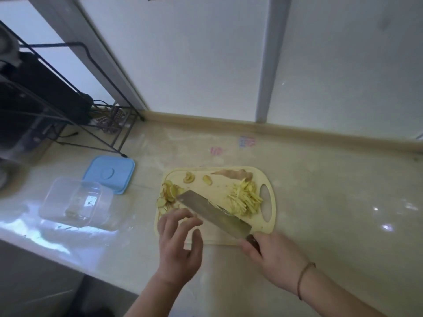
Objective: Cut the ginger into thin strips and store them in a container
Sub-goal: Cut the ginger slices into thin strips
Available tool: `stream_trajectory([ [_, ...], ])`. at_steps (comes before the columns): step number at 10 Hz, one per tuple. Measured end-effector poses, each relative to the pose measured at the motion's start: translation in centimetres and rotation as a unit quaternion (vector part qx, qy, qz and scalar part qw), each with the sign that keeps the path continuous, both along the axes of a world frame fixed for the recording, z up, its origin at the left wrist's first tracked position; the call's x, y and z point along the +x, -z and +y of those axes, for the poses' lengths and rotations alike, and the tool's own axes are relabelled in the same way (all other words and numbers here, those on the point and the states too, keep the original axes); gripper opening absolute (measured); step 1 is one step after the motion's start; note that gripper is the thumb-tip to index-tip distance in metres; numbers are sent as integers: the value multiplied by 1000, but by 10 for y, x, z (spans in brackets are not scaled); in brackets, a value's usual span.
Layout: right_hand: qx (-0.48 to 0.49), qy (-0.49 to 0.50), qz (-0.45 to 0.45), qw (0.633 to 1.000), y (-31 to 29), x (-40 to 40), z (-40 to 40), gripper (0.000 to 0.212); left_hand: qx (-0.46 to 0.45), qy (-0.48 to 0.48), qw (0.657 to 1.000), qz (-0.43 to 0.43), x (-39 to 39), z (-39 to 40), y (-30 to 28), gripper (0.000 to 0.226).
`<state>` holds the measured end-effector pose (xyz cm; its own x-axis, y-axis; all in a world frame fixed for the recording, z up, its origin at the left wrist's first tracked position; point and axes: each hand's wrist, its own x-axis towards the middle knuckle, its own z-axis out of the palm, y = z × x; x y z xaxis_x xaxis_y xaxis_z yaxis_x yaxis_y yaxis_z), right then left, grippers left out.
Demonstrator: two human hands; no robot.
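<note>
A pale yellow cutting board (219, 184) lies on the counter. A heap of thin ginger strips (246, 199) sits at its right end, and ginger slices (170, 193) lie at its left edge. An uncut ginger piece (233, 173) rests along the far edge. My right hand (272, 255) grips the handle of a cleaver (212, 212), whose blade lies tilted across the board with some strips on it. My left hand (178, 243) hovers over the board's near left corner, fingers loosely spread, holding nothing. A clear plastic container (76, 202) stands open left of the board.
The container's blue lid (109, 173) lies on the counter behind it. A black wire rack (68, 106) with dark items fills the far left. A window wall runs along the back. The counter's front edge falls away at the lower left.
</note>
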<state>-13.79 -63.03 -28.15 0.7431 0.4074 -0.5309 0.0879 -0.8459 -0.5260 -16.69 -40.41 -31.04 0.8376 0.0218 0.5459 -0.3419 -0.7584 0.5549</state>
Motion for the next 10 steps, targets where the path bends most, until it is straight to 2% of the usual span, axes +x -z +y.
stream_trajectory([
  [1,-116,-111,-90,983,-2,1,5,71,109,100,985,91,13,-10,-15,8],
  [2,-138,-159,-100,972,2,2,6,71,233,105,941,220,25,-14,-8,15],
  [3,-141,-174,-98,970,11,1,2,115,249,88,920,289,34,-21,-6,27],
  [4,-146,-149,-95,973,12,-3,0,103,238,117,907,327,43,-28,-8,42],
  [5,-155,-107,-89,978,14,-5,0,134,194,181,907,328,49,-29,-9,50],
  [6,-144,-43,-96,984,18,-9,1,144,118,224,919,303,58,-6,-13,44],
  [7,-110,8,-101,989,17,-23,7,116,79,74,971,211,79,52,-7,28],
  [8,-100,88,-96,986,16,-36,14,115,199,-9,928,315,104,107,-10,31],
  [9,-98,202,-69,972,4,-44,28,126,291,92,863,403,122,135,-6,36],
  [10,-72,300,-53,950,2,-50,43,139,313,159,849,394,127,146,-2,38],
])
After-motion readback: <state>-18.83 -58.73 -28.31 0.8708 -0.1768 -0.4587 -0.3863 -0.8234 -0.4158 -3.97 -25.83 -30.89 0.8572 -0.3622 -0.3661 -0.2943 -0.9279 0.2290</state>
